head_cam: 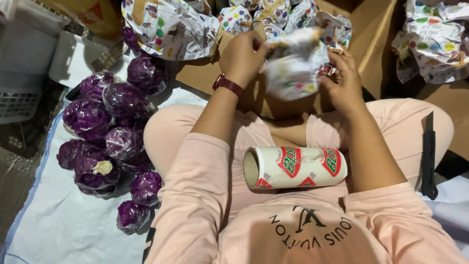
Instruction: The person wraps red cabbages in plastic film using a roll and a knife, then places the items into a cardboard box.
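Both of my hands hold a round bundle wrapped in white paper with coloured dots (295,66), raised in front of me over a cardboard box (371,44). My left hand (242,56), with a dark red watch strap on the wrist, pinches the paper at the bundle's top left. My right hand (344,80) cups the bundle's right side. The bundle is blurred. A roll of clear cling film on a white, red and green printed tube (293,167) lies across my lap.
Several purple cabbages wrapped in clear film (110,142) are piled on a white sheet (63,220) to my left. More paper-wrapped bundles (171,27) fill the box and lie at the right (432,41). A black knife (429,156) lies by my right knee. A white basket (19,98) stands far left.
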